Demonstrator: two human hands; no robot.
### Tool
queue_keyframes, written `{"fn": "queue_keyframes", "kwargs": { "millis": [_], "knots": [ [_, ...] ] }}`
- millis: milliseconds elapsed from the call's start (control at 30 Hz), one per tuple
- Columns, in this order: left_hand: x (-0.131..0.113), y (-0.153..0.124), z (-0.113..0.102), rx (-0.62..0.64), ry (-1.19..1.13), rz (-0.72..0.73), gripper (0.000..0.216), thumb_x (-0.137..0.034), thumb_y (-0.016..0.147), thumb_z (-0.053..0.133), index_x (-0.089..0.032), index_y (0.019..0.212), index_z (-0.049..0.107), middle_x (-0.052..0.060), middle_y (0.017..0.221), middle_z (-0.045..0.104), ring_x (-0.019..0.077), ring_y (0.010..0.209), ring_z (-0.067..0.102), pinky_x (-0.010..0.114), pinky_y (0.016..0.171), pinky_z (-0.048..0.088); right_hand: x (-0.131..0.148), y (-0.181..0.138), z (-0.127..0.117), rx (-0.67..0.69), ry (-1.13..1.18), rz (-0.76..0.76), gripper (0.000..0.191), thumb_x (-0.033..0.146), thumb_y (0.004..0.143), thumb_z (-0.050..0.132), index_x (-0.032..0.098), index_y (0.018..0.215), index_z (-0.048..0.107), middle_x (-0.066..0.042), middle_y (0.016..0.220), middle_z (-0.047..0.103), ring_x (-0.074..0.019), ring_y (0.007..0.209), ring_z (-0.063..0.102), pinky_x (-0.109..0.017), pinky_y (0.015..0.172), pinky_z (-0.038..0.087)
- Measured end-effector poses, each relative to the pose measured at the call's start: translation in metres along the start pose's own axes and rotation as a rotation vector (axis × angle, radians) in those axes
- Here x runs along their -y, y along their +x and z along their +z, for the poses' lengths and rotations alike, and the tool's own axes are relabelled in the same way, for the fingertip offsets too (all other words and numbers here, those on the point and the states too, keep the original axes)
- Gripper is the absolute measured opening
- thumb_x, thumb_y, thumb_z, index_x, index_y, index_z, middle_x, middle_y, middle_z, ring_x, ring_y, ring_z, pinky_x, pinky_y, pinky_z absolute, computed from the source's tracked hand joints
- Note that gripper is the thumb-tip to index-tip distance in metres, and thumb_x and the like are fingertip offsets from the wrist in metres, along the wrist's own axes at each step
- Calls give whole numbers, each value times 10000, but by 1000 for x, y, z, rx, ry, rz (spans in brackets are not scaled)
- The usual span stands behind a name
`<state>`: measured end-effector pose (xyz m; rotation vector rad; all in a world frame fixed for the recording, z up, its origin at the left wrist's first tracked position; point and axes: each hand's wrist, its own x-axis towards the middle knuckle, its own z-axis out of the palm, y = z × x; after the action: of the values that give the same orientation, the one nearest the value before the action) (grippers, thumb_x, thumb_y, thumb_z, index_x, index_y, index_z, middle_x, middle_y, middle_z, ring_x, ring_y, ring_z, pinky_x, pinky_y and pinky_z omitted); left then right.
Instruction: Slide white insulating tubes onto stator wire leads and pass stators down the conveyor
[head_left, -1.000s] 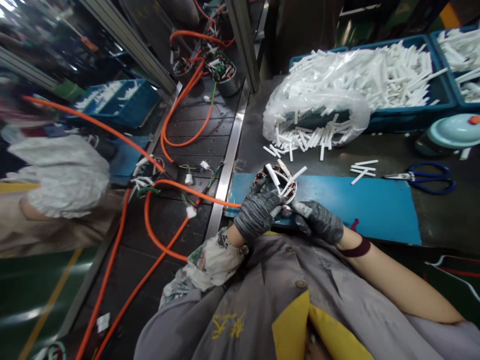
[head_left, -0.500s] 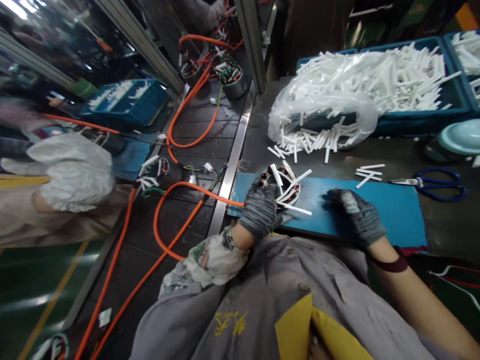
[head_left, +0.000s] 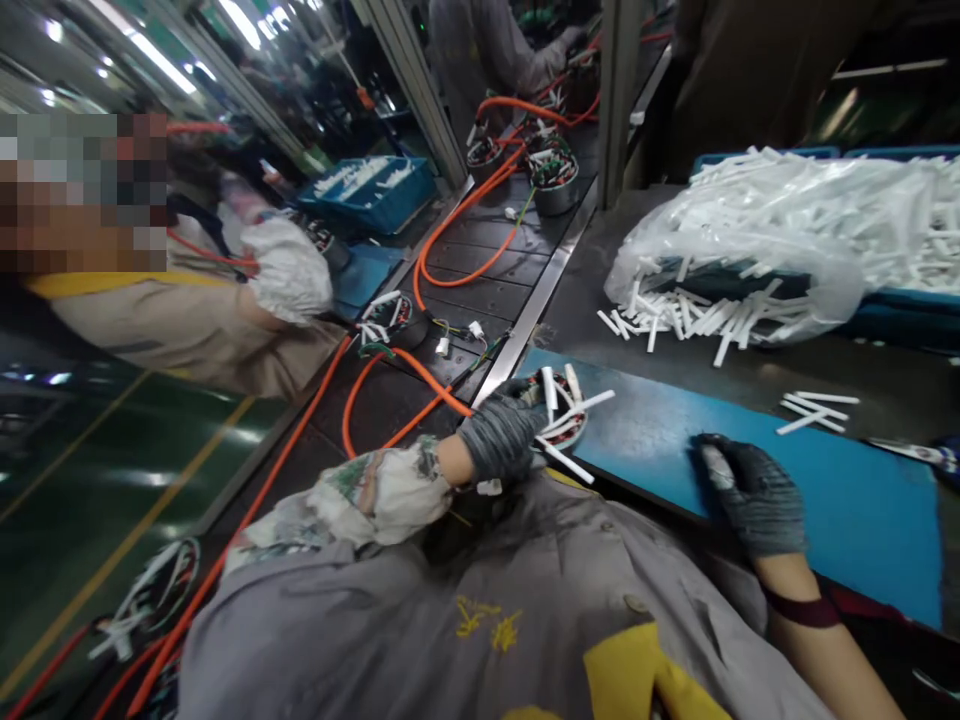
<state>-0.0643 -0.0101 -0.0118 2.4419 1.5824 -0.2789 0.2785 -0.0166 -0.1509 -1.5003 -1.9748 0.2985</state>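
My left hand (head_left: 501,437), in a grey knit glove, is wrapped round a round motor stator (head_left: 559,418) at the near left corner of the blue mat (head_left: 825,480). Several white sleeve tubes (head_left: 581,405) stick out of the stator's windings. An orange cable (head_left: 405,400) runs from the stator onto the conveyor. My right hand (head_left: 750,495), also gloved, rests on the blue mat to the right with its fingers curled downward and nothing visible in them.
A clear bag of white tubes (head_left: 757,240) spills onto the bench behind the mat. A few loose tubes (head_left: 814,410) lie at right. The conveyor (head_left: 480,250) carries more stators (head_left: 555,175) with orange cables. A co-worker (head_left: 187,300) sits at left, another person (head_left: 487,45) at the back.
My right hand let go of the stator and moved right onto the blue mat. The view swung left, bringing the co-worker and more of the conveyor in.
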Motion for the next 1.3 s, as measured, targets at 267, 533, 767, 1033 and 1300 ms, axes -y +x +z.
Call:
{"fn": "queue_keyframes", "kwargs": {
  "millis": [267, 533, 767, 1033, 1300],
  "knots": [
    [88, -94, -10, 118, -65, -327, 510, -510, 785, 668, -240, 1217, 690, 53, 1075, 751, 277, 1038, 673, 390, 1006, 471, -1, -2, 2, 1, -45, -34, 546, 544, 1000, 401, 121, 1060, 740, -152, 967, 754, -282, 870, 709, -412, 802, 544],
    [136, -159, 38, 58, 104, -827, 518, -317, 747, 625, -126, 1227, 671, 134, 1337, 645, 329, 1242, 567, 504, 1198, 258, 2, 0, -4, 7, -79, -102, 523, 516, 1013, 387, 129, 1062, 735, -139, 947, 749, -265, 837, 698, -391, 779, 534],
    [142, -178, 11, -122, 321, -996, 349, -239, 930, 435, -203, 1176, 680, 100, 1415, 590, 356, 1330, 467, 650, 1116, 293, 4, -2, -2, -14, -39, -127, 477, 481, 1013, 409, 131, 1057, 731, -144, 932, 743, -274, 823, 687, -413, 773, 531],
    [64, -42, -12, -374, 145, -431, 362, -336, 911, 569, -247, 1248, 667, 50, 1425, 588, 274, 1287, 536, 443, 1128, 405, 9, -5, 5, -18, -46, -192, 397, 421, 1015, 438, 145, 1067, 718, -118, 909, 741, -253, 806, 657, -400, 762, 513],
    [75, 123, -48, -475, 8, -251, 484, -378, 985, 529, -121, 1394, 525, 135, 1477, 517, 213, 1338, 495, 419, 1178, 351, 13, -20, 15, -120, -127, -234, 276, 309, 992, 491, 191, 1132, 699, -105, 972, 738, -236, 843, 639, -401, 805, 502]
  ]
}}
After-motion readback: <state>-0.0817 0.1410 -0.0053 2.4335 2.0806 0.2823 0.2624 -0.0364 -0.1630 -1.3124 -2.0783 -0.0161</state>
